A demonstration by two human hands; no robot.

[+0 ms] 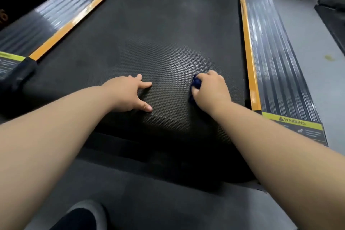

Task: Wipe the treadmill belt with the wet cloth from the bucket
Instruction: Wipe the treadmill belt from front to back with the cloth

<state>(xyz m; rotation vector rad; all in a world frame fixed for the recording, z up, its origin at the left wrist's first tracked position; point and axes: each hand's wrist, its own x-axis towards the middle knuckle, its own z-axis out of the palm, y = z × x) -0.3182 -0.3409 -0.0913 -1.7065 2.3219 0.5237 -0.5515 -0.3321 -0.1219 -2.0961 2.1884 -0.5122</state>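
Dark treadmill belt [158, 30] runs lengthwise ahead of both hands: right hand [211, 91] fingers bunch the blue cloth [196, 83], left hand [128, 93] fingers splayed flat beside.

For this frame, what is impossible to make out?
Head view:
Cloth: mostly hidden under the right hand; only a blue edge shows.
Bucket: out of frame.
Warning label: small print blurred.
Belt: far end cut off by the top edge.
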